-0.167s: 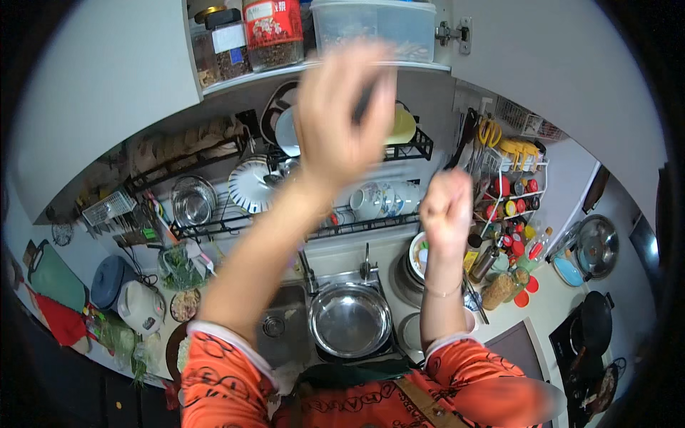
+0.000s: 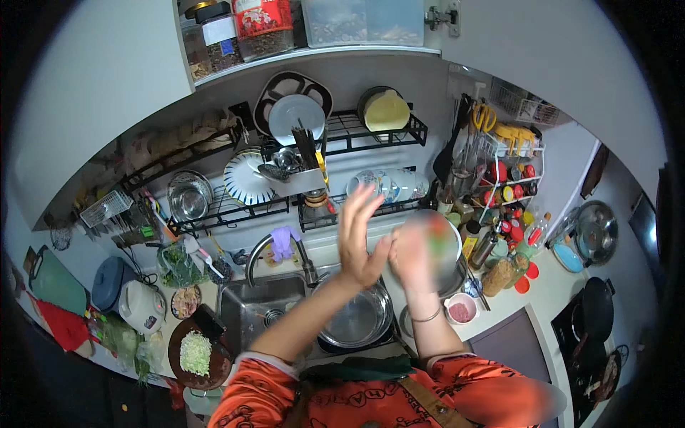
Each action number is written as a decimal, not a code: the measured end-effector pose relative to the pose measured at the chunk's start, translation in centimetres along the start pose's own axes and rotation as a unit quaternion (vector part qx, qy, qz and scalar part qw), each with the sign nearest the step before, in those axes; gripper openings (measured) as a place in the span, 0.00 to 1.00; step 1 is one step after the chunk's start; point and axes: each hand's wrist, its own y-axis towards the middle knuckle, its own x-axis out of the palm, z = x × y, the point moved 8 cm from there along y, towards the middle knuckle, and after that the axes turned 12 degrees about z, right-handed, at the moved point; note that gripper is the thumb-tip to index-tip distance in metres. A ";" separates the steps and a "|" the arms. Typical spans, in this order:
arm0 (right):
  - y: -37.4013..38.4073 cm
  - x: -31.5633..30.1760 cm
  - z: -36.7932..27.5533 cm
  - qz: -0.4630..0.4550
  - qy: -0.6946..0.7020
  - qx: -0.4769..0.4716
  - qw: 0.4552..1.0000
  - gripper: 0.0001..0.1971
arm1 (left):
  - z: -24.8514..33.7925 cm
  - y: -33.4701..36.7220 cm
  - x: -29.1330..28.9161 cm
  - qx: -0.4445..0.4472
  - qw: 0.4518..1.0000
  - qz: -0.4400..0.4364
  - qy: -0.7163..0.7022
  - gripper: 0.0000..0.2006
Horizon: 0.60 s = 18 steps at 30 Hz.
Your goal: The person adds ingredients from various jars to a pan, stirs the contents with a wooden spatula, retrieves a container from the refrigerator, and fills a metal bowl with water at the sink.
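Over the steel basin (image 2: 360, 321) beside the sink, my left hand (image 2: 359, 242) is raised with its fingers stretched out and its thumb apart, and nothing shows in it. Close to its thumb, my right hand (image 2: 414, 264) has its fingers curled in. Part of that hand is blurred, and what it may hold is hidden. Just behind the right hand stands a white-rimmed bowl (image 2: 457, 239) with something green and red in it, partly covered by the hand and the blur. A small pale bowl of pink minced meat (image 2: 460, 312) sits to the right.
Above me, an open cupboard shelf (image 2: 321, 51) holds jars and a clear plastic box (image 2: 364, 21). Black dish racks (image 2: 349, 146) line the wall. At left are a sink (image 2: 235, 303) and a round board (image 2: 182, 335) with chopped greens. Bottles and jars (image 2: 499, 267) crowd the right.
Both hands have come down from in front of the cupboard and racks to above the basin, and are now closer together. The view has tilted slightly downward.
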 end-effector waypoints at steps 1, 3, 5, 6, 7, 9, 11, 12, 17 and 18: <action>-0.4 -1.5 2.3 0.010 0.074 0.085 0.994 0.19 | -2.0 -3.8 0.2 -0.096 0.994 0.030 -0.033 0.21; 1.4 -7.1 1.7 -0.018 -0.053 0.036 0.998 0.14 | -4.3 -9.6 1.7 -0.170 0.983 -0.002 -0.061 0.18; 0.7 -9.6 0.2 0.047 -0.144 -0.052 0.987 0.11 | -3.6 -10.2 2.9 -0.097 0.988 -0.098 0.064 0.15; 0.0 -10.0 0.3 0.027 -0.129 -0.059 0.989 0.13 | -3.4 -10.7 3.5 -0.058 0.980 -0.145 0.124 0.13; -0.8 -10.5 0.6 0.007 -0.114 -0.067 0.991 0.17 | -3.9 -12.2 4.3 -0.048 0.974 -0.180 0.132 0.13; -2.7 -10.7 0.8 -0.016 -0.115 -0.108 0.987 0.29 | -3.7 -13.3 6.4 -0.028 0.958 -0.243 0.151 0.11; -4.2 -11.0 -0.4 -0.027 -0.019 -0.110 0.993 0.28 | -0.4 -13.1 7.2 0.049 0.980 -0.177 0.080 0.10; -5.2 -10.7 -1.0 -0.048 -0.042 -0.115 0.991 0.29 | 0.5 -13.2 8.3 0.049 0.975 -0.211 0.051 0.12; -9.4 -11.6 -4.3 -0.166 0.024 0.138 0.976 0.13 | 17.6 2.5 9.2 0.360 0.931 0.006 -0.055 0.15; -10.8 -11.2 -3.9 0.050 0.129 0.119 0.983 0.17 | 20.2 4.6 9.2 0.422 0.904 0.061 -0.033 0.14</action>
